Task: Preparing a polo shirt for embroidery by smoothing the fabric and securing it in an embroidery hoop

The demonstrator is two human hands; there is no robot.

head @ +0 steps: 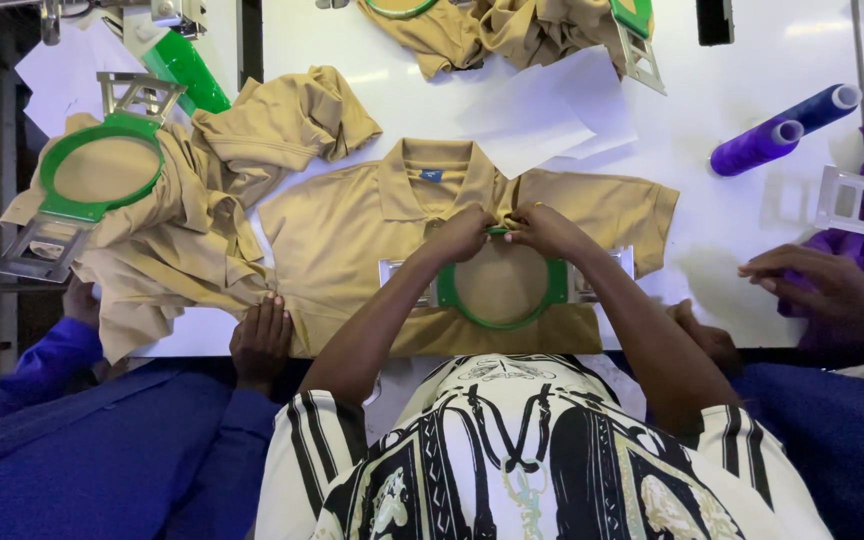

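Pinching the top rim of the green hoop (500, 285), left hand (462, 235) and right hand (544, 228), fingertips nearly meeting, both clenched on hoop and cloth. Pressed into a tan polo shirt (342, 235) spread flat on the white table (732, 215). Left of the hoop, a co-worker's hand (260, 338) resting on the shirt's edge. Far left of it, a second hoop (100, 168) on bunched shirts. Above and right, white paper (552, 110) and purple thread spools (782, 128).
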